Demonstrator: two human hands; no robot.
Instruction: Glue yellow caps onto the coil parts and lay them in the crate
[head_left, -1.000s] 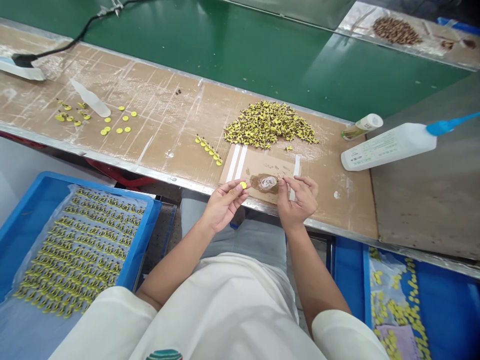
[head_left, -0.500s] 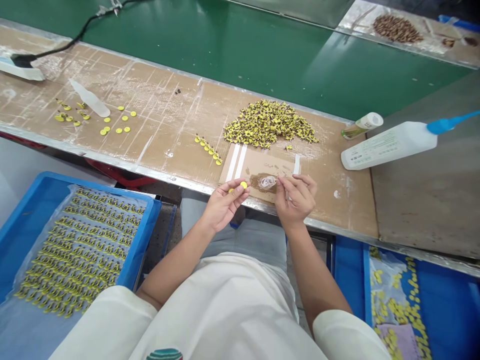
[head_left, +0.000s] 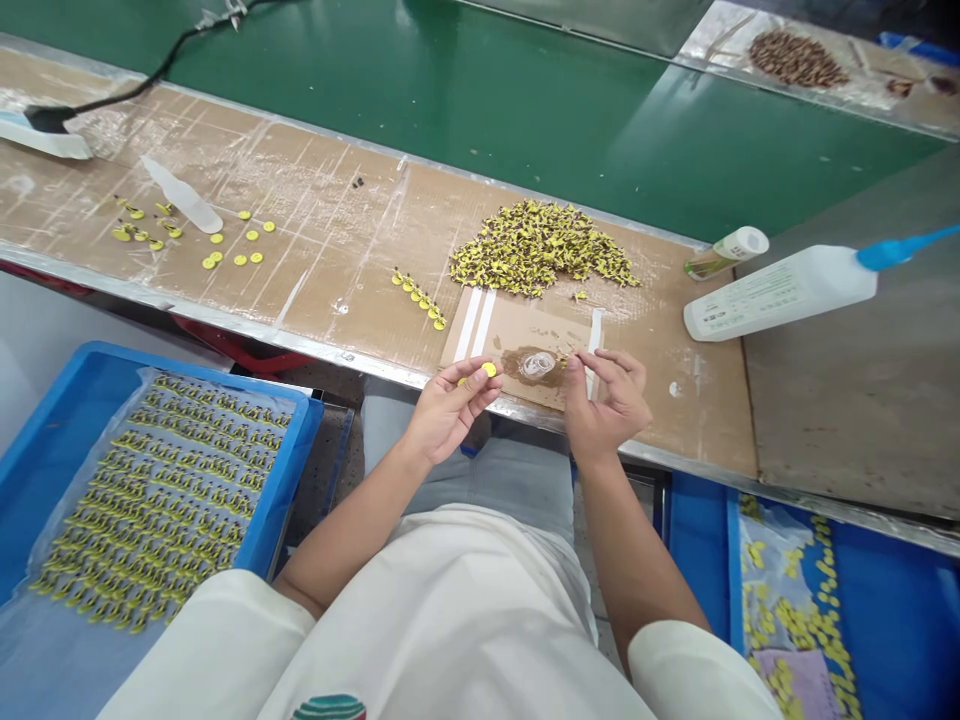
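My left hand (head_left: 450, 408) pinches a yellow disc (head_left: 489, 369) between thumb and fingertips. Another yellow edge shows farther back among its fingers. My right hand (head_left: 609, 402) is closed in a pinch on a tiny yellow-and-dark figure piece (head_left: 563, 360), mostly hidden by the fingertips. Between the hands, a clear wet blob (head_left: 538, 365) lies in a dark stain on a cardboard sheet (head_left: 517, 325). Beyond it is a heaped pile of yellow-and-dark figure pieces (head_left: 540, 245). To the left stands a slanting row of discs with figures on them (head_left: 418, 298).
A white bottle with a blue nozzle (head_left: 780, 293) and a small tube (head_left: 726, 252) are at the right. Loose yellow discs (head_left: 240, 260) and a white strip (head_left: 182, 196) lie left. Blue trays (head_left: 281, 500) flank me below the bench; the left one holds rows of finished-looking pieces.
My right hand has shifted a little to the right, away from the wet blob, and the small piece at its fingertips shows more. My left hand stays about where it was.
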